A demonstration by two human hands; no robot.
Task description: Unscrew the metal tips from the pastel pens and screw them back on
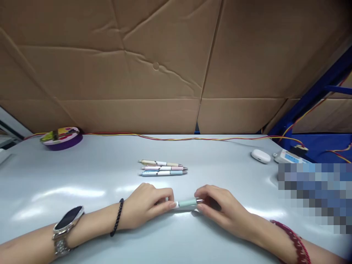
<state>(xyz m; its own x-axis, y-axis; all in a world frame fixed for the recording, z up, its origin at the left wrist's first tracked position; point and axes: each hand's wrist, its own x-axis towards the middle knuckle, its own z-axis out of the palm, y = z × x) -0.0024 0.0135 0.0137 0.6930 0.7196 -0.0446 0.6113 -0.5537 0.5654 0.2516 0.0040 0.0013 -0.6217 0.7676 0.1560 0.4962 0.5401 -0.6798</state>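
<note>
A green and white pen (187, 202) lies level just above or on the tabletop, its metal tip pointing right. My left hand (148, 205) pinches its white part between thumb and index finger. Around the tip, my right hand (220, 207) has its thumb and fingers apart, close to the pen; whether they touch it is hard to tell. Beyond my hands lie a beige pen (170, 164), a pink pen (165, 168) and a light blue pen (162, 173), side by side with tips to the right.
A round purple box (64, 141) sits at the back left. On the right are a white earphone case (261, 156) and a power strip (288, 157). Red and yellow wires (170, 139) run along the table's back edge, before a cardboard wall (132, 80).
</note>
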